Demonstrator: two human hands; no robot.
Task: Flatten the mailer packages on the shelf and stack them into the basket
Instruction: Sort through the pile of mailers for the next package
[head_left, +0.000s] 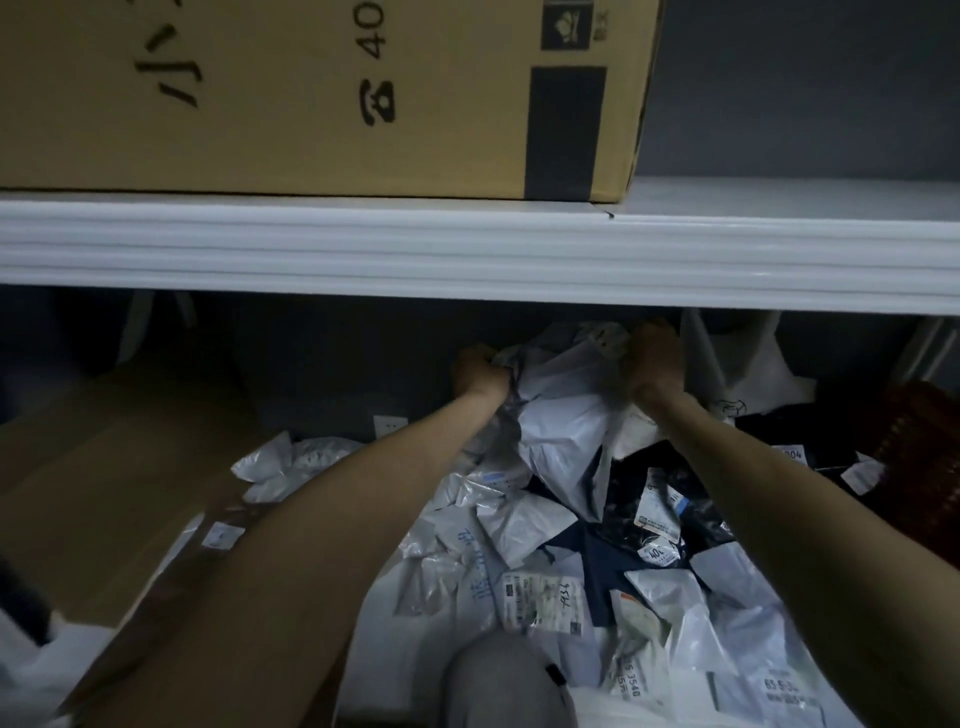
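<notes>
A crumpled white mailer package (563, 410) is raised above a heap of mailers under the white shelf (467, 254). My left hand (480, 371) grips its left top corner. At its right top corner my right hand (652, 364) holds the plastic, fingers curled into it. Below lies a pile of several white and dark mailers (550, 561) with printed labels. A dark red woven basket (919, 457) shows at the far right edge, partly cut off.
A large cardboard box (322, 93) stands on the shelf above. Flat brown cardboard (104, 493) lies to the left of the pile. A white plastic bag (748, 364) hangs at the back right. A grey rounded object (504, 680) sits at the bottom centre.
</notes>
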